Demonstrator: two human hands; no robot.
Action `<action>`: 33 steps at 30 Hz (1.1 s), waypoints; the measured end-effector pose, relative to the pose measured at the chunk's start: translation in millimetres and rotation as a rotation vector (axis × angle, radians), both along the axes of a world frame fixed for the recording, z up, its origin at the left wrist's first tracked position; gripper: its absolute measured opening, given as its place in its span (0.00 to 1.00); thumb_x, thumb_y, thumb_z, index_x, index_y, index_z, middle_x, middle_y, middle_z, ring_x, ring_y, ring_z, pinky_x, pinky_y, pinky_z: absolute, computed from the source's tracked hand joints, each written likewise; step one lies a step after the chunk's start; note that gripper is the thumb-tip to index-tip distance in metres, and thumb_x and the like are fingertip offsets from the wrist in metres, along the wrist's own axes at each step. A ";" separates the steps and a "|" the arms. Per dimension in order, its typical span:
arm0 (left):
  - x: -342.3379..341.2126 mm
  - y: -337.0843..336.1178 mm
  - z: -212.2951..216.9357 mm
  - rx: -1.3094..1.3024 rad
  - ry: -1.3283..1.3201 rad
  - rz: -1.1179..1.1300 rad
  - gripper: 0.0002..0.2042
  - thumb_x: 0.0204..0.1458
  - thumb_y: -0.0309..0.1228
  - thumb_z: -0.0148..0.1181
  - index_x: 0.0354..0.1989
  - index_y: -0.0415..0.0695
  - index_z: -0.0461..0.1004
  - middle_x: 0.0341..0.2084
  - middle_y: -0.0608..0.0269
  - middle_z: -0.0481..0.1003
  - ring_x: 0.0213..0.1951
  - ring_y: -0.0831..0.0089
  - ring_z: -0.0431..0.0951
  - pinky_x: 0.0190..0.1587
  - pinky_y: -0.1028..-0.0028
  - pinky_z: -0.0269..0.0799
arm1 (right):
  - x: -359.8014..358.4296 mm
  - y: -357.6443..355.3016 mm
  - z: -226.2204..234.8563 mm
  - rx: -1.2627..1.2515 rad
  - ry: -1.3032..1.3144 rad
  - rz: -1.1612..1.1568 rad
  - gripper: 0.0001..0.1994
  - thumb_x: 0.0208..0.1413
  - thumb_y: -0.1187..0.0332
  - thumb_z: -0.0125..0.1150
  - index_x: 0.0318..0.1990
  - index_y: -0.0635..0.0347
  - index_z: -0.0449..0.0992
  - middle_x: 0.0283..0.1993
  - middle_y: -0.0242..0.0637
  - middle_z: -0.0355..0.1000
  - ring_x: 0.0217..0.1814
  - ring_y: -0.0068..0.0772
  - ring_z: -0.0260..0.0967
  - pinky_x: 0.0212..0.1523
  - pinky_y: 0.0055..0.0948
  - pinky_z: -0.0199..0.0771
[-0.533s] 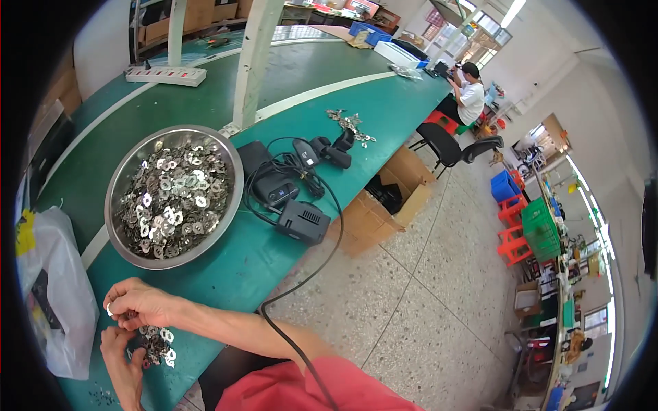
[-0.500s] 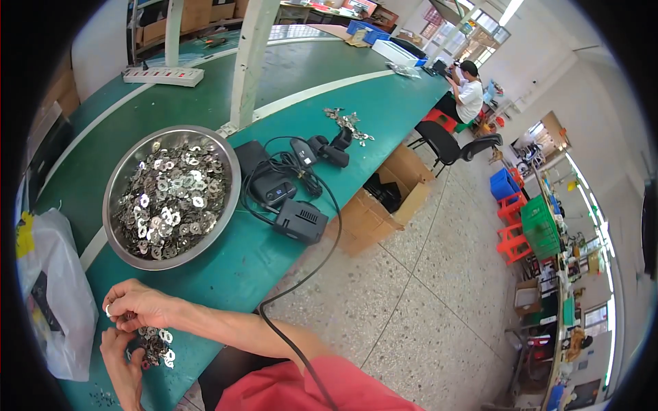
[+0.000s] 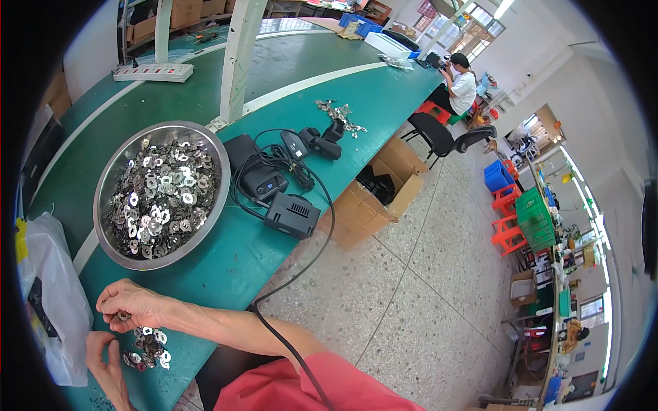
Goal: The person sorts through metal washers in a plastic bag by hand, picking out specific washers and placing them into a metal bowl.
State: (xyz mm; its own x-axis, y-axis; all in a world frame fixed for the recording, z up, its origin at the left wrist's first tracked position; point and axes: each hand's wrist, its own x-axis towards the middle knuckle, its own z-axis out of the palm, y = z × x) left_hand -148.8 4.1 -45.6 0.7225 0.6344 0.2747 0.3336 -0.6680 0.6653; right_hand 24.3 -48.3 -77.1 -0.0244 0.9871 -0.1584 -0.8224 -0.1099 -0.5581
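My right hand (image 3: 131,305) is over the green table (image 3: 226,264) at the lower left, fingertips pinched on a small dark metal part (image 3: 123,316). My left hand (image 3: 104,363) sits just below it at the table's edge, fingers curled beside a small pile of flat metal washers (image 3: 147,346); whether it holds one is hidden. A large steel bowl (image 3: 123,245) heaped with the same shiny metal parts stands above the hands.
A clear plastic bag (image 3: 49,301) lies at the far left. Black power adapters (image 3: 291,214) and cables lie right of the bowl. An open cardboard box (image 3: 373,195) stands on the floor. A white post (image 3: 236,58) rises from the table. Another person (image 3: 462,85) sits far off.
Both hands stay in nearly the same place at the washer pile; the right fingertips have closed slightly on the small part. The view has shifted a little.
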 end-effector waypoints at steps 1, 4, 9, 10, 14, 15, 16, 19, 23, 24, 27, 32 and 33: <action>-3.5 5.5 -1.1 0.004 0.021 0.027 0.03 0.46 0.19 0.52 0.29 0.36 0.66 0.26 0.60 0.64 0.33 0.69 0.66 0.40 0.75 0.61 | 0.4 -1.2 -0.1 0.008 -0.018 0.005 0.07 0.51 0.71 0.58 0.35 0.64 0.70 0.26 0.35 0.68 0.25 0.21 0.67 0.26 0.23 0.74; -2.8 6.9 1.3 0.022 -0.142 0.166 0.02 0.53 0.22 0.51 0.31 0.36 0.67 0.26 0.64 0.66 0.34 0.73 0.66 0.41 0.77 0.61 | -3.4 0.4 0.8 0.002 -0.051 0.014 0.08 0.52 0.69 0.57 0.34 0.64 0.70 0.26 0.35 0.69 0.25 0.22 0.67 0.25 0.24 0.74; 5.6 2.8 4.0 0.015 -0.173 0.103 0.03 0.55 0.23 0.51 0.34 0.36 0.69 0.30 0.64 0.67 0.36 0.74 0.67 0.43 0.77 0.61 | -6.2 -1.5 -1.3 0.042 -0.028 0.063 0.10 0.56 0.64 0.56 0.33 0.64 0.70 0.26 0.35 0.69 0.24 0.25 0.68 0.25 0.25 0.75; 9.2 0.1 3.7 0.001 -0.182 0.055 0.03 0.55 0.23 0.51 0.34 0.36 0.69 0.31 0.64 0.67 0.37 0.74 0.68 0.43 0.78 0.61 | -6.1 -2.3 -2.1 0.056 -0.006 0.084 0.11 0.57 0.63 0.56 0.33 0.64 0.70 0.26 0.36 0.69 0.24 0.25 0.68 0.25 0.25 0.76; 11.9 3.9 -1.7 0.021 -0.160 0.027 0.05 0.55 0.23 0.52 0.36 0.35 0.70 0.33 0.64 0.67 0.38 0.74 0.68 0.44 0.78 0.61 | -4.7 -1.7 -3.2 0.097 -0.004 0.096 0.13 0.57 0.60 0.56 0.32 0.63 0.70 0.27 0.35 0.68 0.26 0.25 0.68 0.26 0.26 0.76; 13.0 4.5 -2.9 0.025 -0.169 -0.001 0.06 0.54 0.23 0.51 0.38 0.35 0.70 0.34 0.62 0.66 0.38 0.71 0.68 0.43 0.76 0.62 | -5.4 0.3 -6.4 0.092 -0.001 0.083 0.13 0.57 0.61 0.56 0.31 0.63 0.70 0.27 0.34 0.68 0.27 0.25 0.68 0.26 0.26 0.76; 13.4 5.4 -3.8 0.029 -0.178 -0.030 0.07 0.54 0.23 0.51 0.40 0.35 0.70 0.35 0.60 0.66 0.39 0.69 0.68 0.42 0.75 0.63 | -5.9 1.9 -8.4 0.087 0.002 0.069 0.13 0.57 0.61 0.55 0.31 0.62 0.70 0.28 0.34 0.68 0.29 0.24 0.68 0.26 0.27 0.76; 7.6 12.4 -4.8 0.059 -0.110 -0.024 0.09 0.55 0.23 0.51 0.43 0.36 0.72 0.37 0.62 0.66 0.41 0.71 0.68 0.46 0.76 0.62 | -9.1 5.4 -7.1 0.092 0.055 0.071 0.12 0.58 0.61 0.55 0.31 0.62 0.70 0.28 0.32 0.67 0.30 0.24 0.68 0.26 0.26 0.76; 20.1 -5.2 12.1 0.040 -0.105 0.024 0.12 0.55 0.23 0.50 0.47 0.37 0.70 0.42 0.60 0.66 0.46 0.68 0.67 0.50 0.73 0.61 | -7.4 7.6 -9.0 0.064 0.120 0.047 0.12 0.58 0.61 0.56 0.31 0.61 0.70 0.28 0.32 0.67 0.30 0.24 0.68 0.26 0.25 0.76; 27.5 -11.5 14.6 0.112 -0.180 0.066 0.09 0.53 0.21 0.50 0.43 0.36 0.71 0.38 0.58 0.67 0.42 0.67 0.68 0.45 0.73 0.62 | -3.9 7.5 -12.3 0.039 0.111 0.041 0.12 0.58 0.61 0.55 0.31 0.61 0.70 0.28 0.32 0.67 0.29 0.24 0.69 0.25 0.25 0.76; 10.0 -0.8 12.8 0.146 -0.092 -0.022 0.11 0.51 0.21 0.50 0.44 0.36 0.70 0.41 0.55 0.67 0.45 0.64 0.68 0.48 0.72 0.60 | 7.2 0.5 -14.5 0.016 0.107 0.010 0.12 0.58 0.61 0.55 0.31 0.61 0.70 0.27 0.34 0.68 0.27 0.24 0.69 0.24 0.24 0.75; -36.8 -4.2 29.8 0.021 0.279 -0.211 0.20 0.38 0.23 0.56 0.44 0.34 0.68 0.42 0.51 0.66 0.46 0.57 0.67 0.53 0.68 0.59 | -1.5 5.7 -2.1 0.026 0.131 0.031 0.12 0.57 0.62 0.55 0.31 0.62 0.70 0.25 0.36 0.68 0.24 0.25 0.68 0.22 0.21 0.73; -38.5 -6.9 24.6 0.056 0.239 -0.225 0.21 0.33 0.22 0.57 0.41 0.33 0.67 0.37 0.52 0.64 0.42 0.57 0.67 0.49 0.68 0.61 | -1.7 6.8 -4.1 0.030 0.113 0.027 0.11 0.57 0.62 0.56 0.31 0.62 0.70 0.25 0.36 0.68 0.24 0.25 0.68 0.22 0.21 0.73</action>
State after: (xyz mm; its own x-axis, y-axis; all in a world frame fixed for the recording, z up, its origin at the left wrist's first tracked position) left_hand -187.3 -2.7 -21.0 0.8910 0.4403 0.1105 0.3157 -0.7760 0.5460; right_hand 22.6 -41.5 -81.2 -0.0666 0.9901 -0.1234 -0.8773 -0.1170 -0.4654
